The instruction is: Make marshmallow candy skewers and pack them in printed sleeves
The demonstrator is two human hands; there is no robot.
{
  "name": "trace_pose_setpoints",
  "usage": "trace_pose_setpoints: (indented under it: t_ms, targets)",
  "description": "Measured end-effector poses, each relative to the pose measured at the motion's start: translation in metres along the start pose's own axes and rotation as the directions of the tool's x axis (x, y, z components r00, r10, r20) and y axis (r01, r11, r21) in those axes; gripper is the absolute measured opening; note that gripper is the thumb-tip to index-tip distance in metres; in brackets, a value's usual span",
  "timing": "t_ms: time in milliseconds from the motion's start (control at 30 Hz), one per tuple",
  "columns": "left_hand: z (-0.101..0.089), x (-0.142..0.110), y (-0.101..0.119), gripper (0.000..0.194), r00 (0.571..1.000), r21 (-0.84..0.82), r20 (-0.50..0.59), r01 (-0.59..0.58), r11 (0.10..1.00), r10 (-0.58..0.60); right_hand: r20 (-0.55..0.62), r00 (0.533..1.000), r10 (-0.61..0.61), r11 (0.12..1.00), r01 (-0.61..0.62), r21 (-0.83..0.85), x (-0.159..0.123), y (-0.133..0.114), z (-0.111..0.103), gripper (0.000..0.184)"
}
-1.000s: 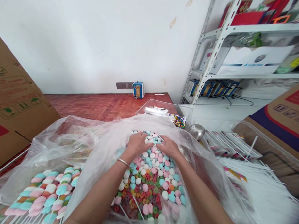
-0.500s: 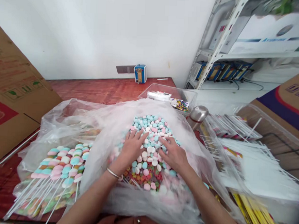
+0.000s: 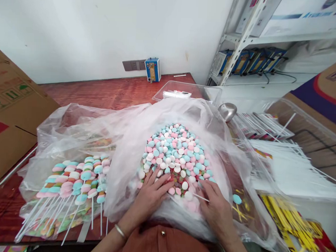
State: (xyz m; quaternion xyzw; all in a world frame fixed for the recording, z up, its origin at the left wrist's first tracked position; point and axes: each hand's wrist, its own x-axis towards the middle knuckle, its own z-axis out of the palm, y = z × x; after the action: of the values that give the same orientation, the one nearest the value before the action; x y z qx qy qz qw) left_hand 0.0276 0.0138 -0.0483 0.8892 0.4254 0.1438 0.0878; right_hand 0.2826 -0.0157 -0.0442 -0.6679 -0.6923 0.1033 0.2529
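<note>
In the head view, a clear plastic bag point(image 3: 131, 139) lies spread and full of pink, white and pale blue button-shaped candies point(image 3: 180, 152). Through a gap among them show darker ring gummies point(image 3: 177, 179). My left hand point(image 3: 154, 190), with a bracelet at the wrist, rests on the near edge of the candies, fingers spread and holding nothing. At the bag's near right side is my right hand point(image 3: 215, 201); a thin white stick point(image 3: 201, 197) juts from between its thumb and fingers. Finished candy skewers point(image 3: 75, 178) on white sticks lie to the left on another bag.
Cardboard boxes stand at left point(image 3: 16, 113) and right point(image 3: 323, 94). A clear tray point(image 3: 210, 91) and a steel cup point(image 3: 227, 111) sit behind the bag. On the right are a bin of white sticks point(image 3: 282, 166) and yellow-wrapped sticks point(image 3: 288, 214). A blue device point(image 3: 153, 69) stands by the wall.
Both hands have drawn back from the far candies to the near edge of the bag, the white stick moving with my right hand. The candies are now heaped nearer, covering much of the ring gummies.
</note>
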Motion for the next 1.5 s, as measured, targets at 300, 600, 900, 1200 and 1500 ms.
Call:
trace_pose_setpoints:
  t_ms: [300,600,900,1200,1500]
  targets:
    - [-0.045,0.034,0.010,0.018,0.982,-0.245,-0.149,0.075,0.967,-0.114,0.208,0.942,0.262,0.961,-0.275,0.037,0.013,-0.004,-0.034,0.054]
    - [-0.047,0.077,0.003,0.016,0.963,-0.155,-0.118,0.225,0.962,-0.244,0.126,0.978,0.166,0.933,-0.197,0.302,0.004,-0.021,-0.037,0.044]
    - [-0.021,0.063,0.009,0.020,0.977,0.013,-0.084,0.196,0.980,-0.194,0.183,0.978,0.099,0.889,-0.170,0.426,0.006,-0.021,-0.024,0.037]
    - [-0.033,0.089,0.024,0.026,0.940,-0.523,0.153,0.338,0.782,-0.304,0.181,0.976,0.121,0.864,-0.193,0.465,0.005,-0.014,-0.026,0.035]
    - [-0.026,0.116,0.021,0.041,0.958,-0.338,0.224,0.249,0.907,-0.180,0.246,0.950,0.191,0.837,-0.288,0.465,0.001,-0.012,-0.031,0.042]
